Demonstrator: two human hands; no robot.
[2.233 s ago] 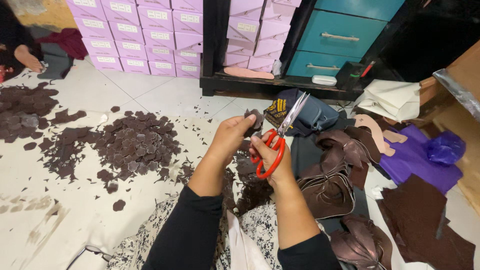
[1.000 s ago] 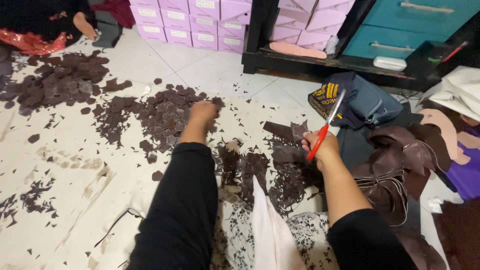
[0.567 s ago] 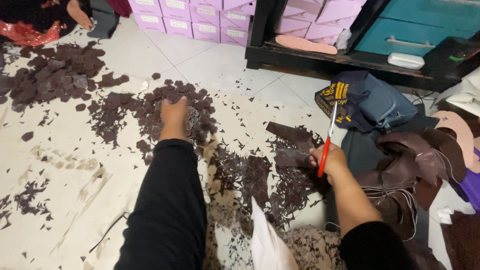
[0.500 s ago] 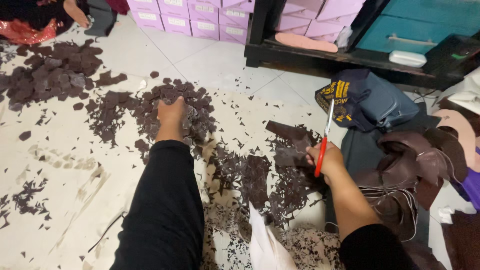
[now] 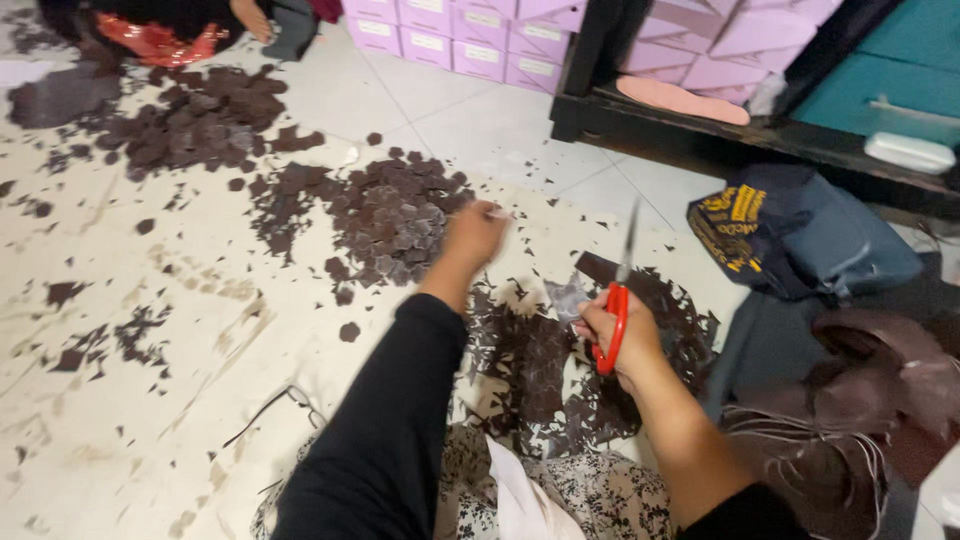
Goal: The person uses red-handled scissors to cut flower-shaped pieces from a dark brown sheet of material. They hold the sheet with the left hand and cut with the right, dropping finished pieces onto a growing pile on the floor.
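One pair of scissors (image 5: pixel 618 300) gripped in right hand (image 5: pixel 612 335); left hand (image 5: pixel 474 232) state unclear.

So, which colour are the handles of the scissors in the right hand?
Red: the scissors have red handles, held in the right hand. Head view shows it.

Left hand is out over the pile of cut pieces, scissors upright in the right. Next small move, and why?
Probably bring the left hand back toward the red-handled scissors. It sits at the edge of the pile of small dark brown cut pieces, blurred, so whether it holds anything is unclear. The right hand holds the scissors blades-up, with no material between them.
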